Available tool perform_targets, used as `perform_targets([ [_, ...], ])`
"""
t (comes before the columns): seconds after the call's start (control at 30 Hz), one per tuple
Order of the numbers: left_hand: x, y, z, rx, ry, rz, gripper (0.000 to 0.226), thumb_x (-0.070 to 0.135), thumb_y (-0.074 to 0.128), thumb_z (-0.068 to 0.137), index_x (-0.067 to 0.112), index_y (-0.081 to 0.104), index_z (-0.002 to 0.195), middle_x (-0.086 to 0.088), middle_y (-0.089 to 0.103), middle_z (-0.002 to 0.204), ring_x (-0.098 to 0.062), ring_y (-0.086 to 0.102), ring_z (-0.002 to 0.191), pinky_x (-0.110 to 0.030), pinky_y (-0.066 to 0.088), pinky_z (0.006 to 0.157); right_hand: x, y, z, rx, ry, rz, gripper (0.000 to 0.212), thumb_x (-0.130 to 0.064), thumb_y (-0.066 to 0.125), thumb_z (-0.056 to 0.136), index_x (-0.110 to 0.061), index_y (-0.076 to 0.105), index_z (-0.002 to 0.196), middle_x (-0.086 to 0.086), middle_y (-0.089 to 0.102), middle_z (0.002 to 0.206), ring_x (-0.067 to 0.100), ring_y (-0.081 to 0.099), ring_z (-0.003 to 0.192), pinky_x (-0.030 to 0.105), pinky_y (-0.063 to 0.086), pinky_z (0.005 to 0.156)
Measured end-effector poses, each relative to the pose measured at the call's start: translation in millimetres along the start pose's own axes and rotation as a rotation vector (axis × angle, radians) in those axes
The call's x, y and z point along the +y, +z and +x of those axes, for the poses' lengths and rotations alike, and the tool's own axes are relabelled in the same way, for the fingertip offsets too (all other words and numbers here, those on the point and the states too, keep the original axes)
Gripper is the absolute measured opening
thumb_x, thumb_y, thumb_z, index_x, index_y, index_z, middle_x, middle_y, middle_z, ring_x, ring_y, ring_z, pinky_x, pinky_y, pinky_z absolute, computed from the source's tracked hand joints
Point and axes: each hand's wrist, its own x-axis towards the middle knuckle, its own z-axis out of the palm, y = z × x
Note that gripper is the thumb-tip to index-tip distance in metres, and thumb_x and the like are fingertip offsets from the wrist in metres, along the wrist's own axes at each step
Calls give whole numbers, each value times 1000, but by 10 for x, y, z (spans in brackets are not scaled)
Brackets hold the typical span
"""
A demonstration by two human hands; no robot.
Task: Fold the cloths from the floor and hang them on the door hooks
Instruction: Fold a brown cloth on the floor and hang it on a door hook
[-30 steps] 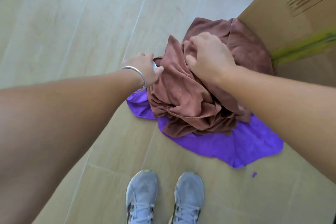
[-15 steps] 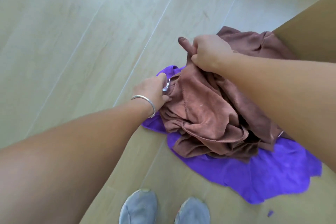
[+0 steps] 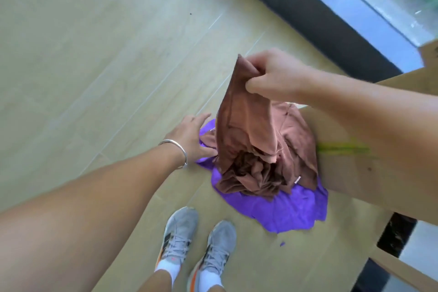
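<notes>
The right hand (image 3: 275,76), fingers pinching a corner of the brown cloth (image 3: 248,125), has raised it off the floor pile since a second ago. The left hand (image 3: 189,137) has let go, fingers spread over the purple cloth (image 3: 284,211); folding can begin.

Right hand (image 3: 272,76) at upper centre of frame, thumb and curled fingers pinching brown cloth (image 3: 246,125), forearm running off right edge. Left hand (image 3: 192,137) at centre, fingers extended and loosely spread, palm down, bracelet (image 3: 174,147) at wrist, forearm stretching to lower left corner.
</notes>
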Motion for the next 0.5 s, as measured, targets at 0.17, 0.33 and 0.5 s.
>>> perform_targets([
  [0.17,487,-862,-405,189,135,-121,104,43,84,65,35,24,149,-3,35,137,-18,41,124,-34,38,104,-1017,-729,-273,-72,-11,96,22,-12,52,76,-19,49,55,-10,46,54,7,44,51,21,34,47],
  [0.33,877,-1471,-814,280,250,-254,26,35,74,72,35,67,97,8,67,102,-14,58,103,-36,48,90,-1817,-1174,-503,-69,-97,306,7,-16,56,76,-10,56,72,9,55,70,22,55,67,37,44,70],
  [0.5,947,-1700,-1344,452,203,-359,28,44,79,62,35,56,77,14,61,83,-8,61,85,-18,44,67,-2449,-1296,-725,-50,-198,351,7,-16,60,81,-9,61,82,11,58,77,23,57,70,41,49,71],
])
